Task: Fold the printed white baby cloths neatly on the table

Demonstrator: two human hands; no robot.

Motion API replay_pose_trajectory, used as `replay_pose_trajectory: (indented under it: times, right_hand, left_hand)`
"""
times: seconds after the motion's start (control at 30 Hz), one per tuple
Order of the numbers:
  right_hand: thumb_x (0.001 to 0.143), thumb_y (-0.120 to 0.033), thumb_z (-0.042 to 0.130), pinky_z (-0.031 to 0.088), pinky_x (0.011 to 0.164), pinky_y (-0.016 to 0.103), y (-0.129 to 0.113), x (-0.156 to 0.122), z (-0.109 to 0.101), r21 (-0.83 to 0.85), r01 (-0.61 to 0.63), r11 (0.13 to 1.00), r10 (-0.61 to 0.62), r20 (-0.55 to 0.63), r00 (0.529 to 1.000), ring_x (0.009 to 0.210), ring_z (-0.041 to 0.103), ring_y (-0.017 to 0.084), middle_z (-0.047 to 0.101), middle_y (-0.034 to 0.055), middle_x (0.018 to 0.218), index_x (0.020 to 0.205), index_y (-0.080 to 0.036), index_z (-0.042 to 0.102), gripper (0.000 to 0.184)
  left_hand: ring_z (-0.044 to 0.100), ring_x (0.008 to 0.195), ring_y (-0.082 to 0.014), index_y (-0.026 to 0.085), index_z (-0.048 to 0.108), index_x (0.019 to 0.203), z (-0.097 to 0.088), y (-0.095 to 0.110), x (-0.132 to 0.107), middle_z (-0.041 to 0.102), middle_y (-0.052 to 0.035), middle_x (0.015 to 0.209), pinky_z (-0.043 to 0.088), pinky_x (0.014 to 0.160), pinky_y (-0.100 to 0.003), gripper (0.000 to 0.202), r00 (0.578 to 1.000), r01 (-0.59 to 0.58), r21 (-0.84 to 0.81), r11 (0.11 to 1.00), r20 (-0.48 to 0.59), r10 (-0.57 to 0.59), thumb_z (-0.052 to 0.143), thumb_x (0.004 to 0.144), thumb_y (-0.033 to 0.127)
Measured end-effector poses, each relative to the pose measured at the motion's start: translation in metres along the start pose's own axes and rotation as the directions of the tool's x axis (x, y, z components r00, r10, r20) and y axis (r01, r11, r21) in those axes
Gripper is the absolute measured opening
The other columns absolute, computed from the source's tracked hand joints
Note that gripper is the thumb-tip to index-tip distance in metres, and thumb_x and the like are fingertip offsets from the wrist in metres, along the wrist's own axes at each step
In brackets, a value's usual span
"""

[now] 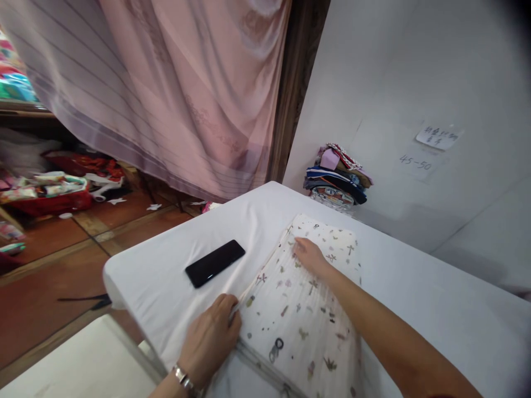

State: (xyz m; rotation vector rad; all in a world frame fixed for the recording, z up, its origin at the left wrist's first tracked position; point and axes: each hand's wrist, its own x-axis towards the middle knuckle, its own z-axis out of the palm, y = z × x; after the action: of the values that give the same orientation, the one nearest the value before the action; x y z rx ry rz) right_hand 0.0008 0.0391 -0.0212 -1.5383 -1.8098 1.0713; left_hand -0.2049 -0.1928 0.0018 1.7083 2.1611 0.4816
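A folded white cloth with small printed figures [305, 309] lies on the white-covered table [435, 298]. My left hand [211, 337], with a bracelet at the wrist, grips the cloth's near left edge with curled fingers. My right hand [309, 255] rests on the cloth's far part, fingers bent and pressing down near the left edge. A black phone [214, 262] lies flat on the table just left of the cloth, apart from both hands.
A stack of folded clothes [337, 178] sits at the table's far edge against the white wall. A pink curtain [186, 88] hangs behind. Bags and clutter [53, 188] lie on the brown floor to the left. A paper note [437, 136] is stuck on the wall.
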Motion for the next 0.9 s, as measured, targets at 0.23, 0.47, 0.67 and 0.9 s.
replay_pose_trajectory:
  times: [0.23,0.47,0.67,0.9]
  right_hand:
    - [0.077,-0.045,0.048,0.023,0.103,0.049,0.081,-0.095,-0.062,-0.47,0.16,0.868,-0.227,-0.09,0.97,0.128,0.027,0.03,0.04,0.0055,0.135,0.118,-0.025,0.053,0.045]
    - [0.07,-0.049,0.056,0.049,0.079,0.033,0.067,-0.177,-0.084,0.284,-0.227,0.931,0.319,-0.338,0.886,0.105,0.053,0.025,0.046,0.01,0.129,0.136,-0.019,0.029,0.076]
    - [0.068,-0.041,0.064,0.052,0.059,0.029,0.03,-0.211,-0.075,0.512,-0.312,0.8,0.437,-0.142,0.888,0.081,0.062,0.021,0.06,0.0086,0.103,0.141,-0.021,0.01,0.093]
    - [0.064,-0.035,0.067,0.051,0.068,0.035,0.043,-0.229,-0.053,0.444,-0.27,0.854,0.293,0.017,0.956,0.084,0.061,0.022,0.062,0.007,0.104,0.141,-0.026,0.008,0.097]
  left_hand:
    - [0.056,0.092,-0.0164,0.023,0.054,0.097,-0.001,0.003,-0.001,0.056,-0.0034,0.101,0.038,0.075,-0.027,0.024,0.999,-0.027,0.084,0.996,-0.041,0.031,0.035,0.084,0.032]
    - [0.06,0.086,-0.0245,0.02,0.055,0.1,-0.016,0.012,0.012,0.064,-0.0075,0.091,0.04,0.071,-0.033,0.036,0.985,0.081,0.041,0.996,0.151,-0.086,0.035,0.081,0.043]
    - [0.06,0.08,-0.0242,0.02,0.054,0.098,-0.015,0.01,0.018,0.064,-0.0077,0.089,0.041,0.067,-0.032,0.038,0.988,0.086,-0.043,0.995,0.132,-0.08,0.041,0.075,0.047]
    - [0.06,0.066,-0.0206,0.019,0.051,0.103,-0.006,0.004,0.024,0.062,-0.0044,0.078,0.043,0.056,-0.029,0.045,0.979,0.177,-0.221,0.959,0.141,-0.148,0.048,0.07,0.051]
